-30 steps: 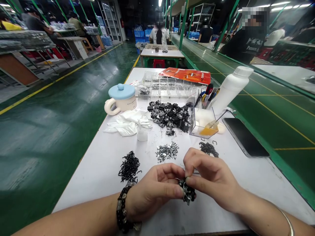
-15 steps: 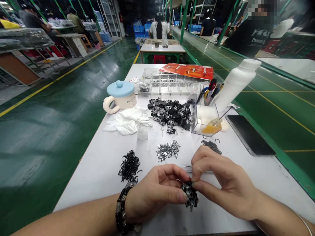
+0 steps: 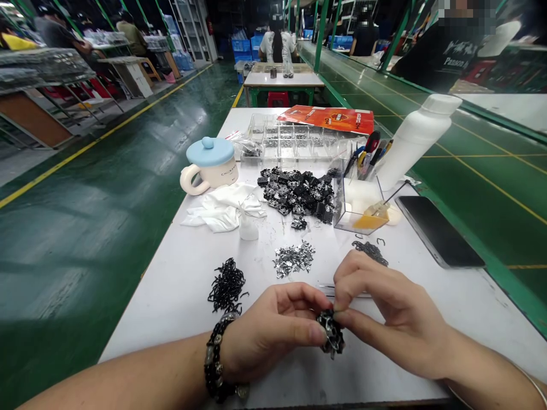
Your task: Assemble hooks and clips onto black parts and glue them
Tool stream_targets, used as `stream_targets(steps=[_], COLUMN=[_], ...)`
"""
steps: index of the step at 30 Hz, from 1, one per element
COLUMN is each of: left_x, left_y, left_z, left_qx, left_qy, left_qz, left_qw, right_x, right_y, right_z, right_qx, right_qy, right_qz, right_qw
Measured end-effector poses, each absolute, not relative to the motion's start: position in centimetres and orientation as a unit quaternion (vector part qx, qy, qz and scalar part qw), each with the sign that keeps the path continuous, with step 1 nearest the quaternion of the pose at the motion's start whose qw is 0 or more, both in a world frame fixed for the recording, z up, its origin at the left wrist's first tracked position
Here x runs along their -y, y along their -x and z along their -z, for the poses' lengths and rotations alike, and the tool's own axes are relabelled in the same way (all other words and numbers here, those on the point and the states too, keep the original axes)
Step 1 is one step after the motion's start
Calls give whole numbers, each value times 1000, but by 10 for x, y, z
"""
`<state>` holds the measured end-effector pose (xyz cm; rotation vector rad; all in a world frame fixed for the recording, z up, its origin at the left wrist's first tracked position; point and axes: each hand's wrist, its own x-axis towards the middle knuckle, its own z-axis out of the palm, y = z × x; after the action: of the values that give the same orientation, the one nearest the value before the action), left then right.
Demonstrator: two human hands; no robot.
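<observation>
Between the fingers of my left hand (image 3: pixel 273 327) is a small black part with shiny metal pieces (image 3: pixel 331 336), held above the front of the white table (image 3: pixel 171 324). My right hand (image 3: pixel 384 313) pinches at the top edge of that part; whether a tiny piece lies between its fingertips is too small to tell. Beyond my hands lie a heap of silvery metal pieces (image 3: pixel 294 259), a heap of black curved pieces (image 3: pixel 227 286) and a small dark heap (image 3: pixel 371 251). Farther back is a large pile of black parts (image 3: pixel 299 192). Tweezers (image 3: pixel 327 289) lie partly behind my right hand.
A lidded mug (image 3: pixel 210 165), white cloth (image 3: pixel 224 208) and small bottle (image 3: pixel 248 225) stand left. At right are a clear box (image 3: pixel 361 219), a white bottle (image 3: pixel 421 139) and a phone (image 3: pixel 440 230). A divided tray (image 3: pixel 290 148) is at the back. People sit at other tables.
The view has shifted slightly. Both hands keep nearly the same pose around the black part, which has turned or tilted a little.
</observation>
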<state>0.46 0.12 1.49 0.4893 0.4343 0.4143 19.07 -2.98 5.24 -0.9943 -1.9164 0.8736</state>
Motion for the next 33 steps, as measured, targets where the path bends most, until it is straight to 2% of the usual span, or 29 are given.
stream_targets(steps=[12,20,33], left_x=[-2,-3,-1], left_y=[-4,-5,-4], left_z=[-15,-15,-15], left_qx=[-213,-225,-216], left_qy=[-237,-226,-222], left_qz=[-201,-200,-189], left_qw=[926,926,932], right_x=[32,34,37], right_y=[-191,-193,-192], right_z=[-54,-58,-53], right_qx=[805,846,834], right_qy=[380,361,348], right_qz=[-249,-117,-161], right_qw=[382,374,396])
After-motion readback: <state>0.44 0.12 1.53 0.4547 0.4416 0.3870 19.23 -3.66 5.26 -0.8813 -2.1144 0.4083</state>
